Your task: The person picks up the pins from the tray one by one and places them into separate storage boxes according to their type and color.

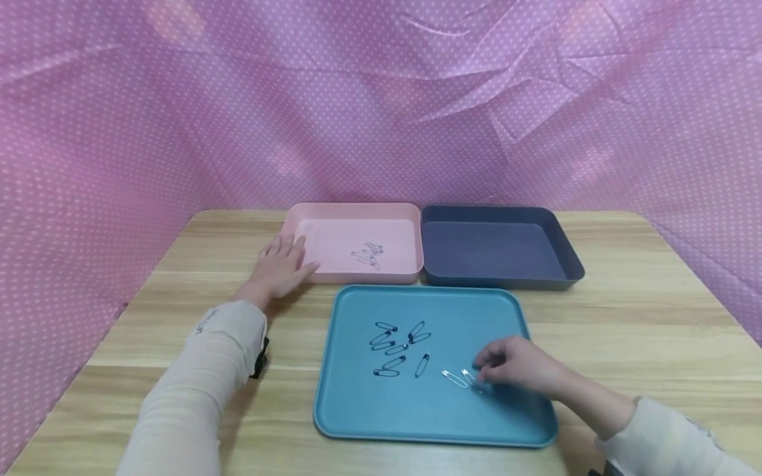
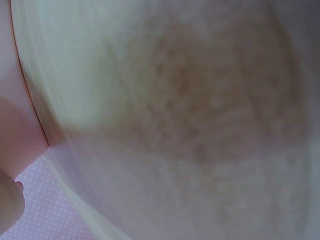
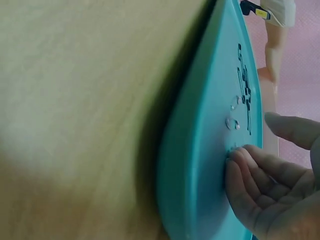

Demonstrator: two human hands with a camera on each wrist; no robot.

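Observation:
My left hand rests on the left rim of the pink tray, fingers spread over its edge. Inside that tray lies a small pile of silver safety pins. On the teal tray, my right hand is low over the right half, thumb apart from the bent fingers in the right wrist view. Its fingertips are down at the tray's surface, right beside silver safety pins. Several black safety pins lie scattered left of these. Blurred sleeve fabric fills most of the left wrist view.
A dark blue tray stands at the back right, side by side with the pink one. The teal tray lies in front of both on a wooden table. Pink dotted cloth hangs behind and around the table.

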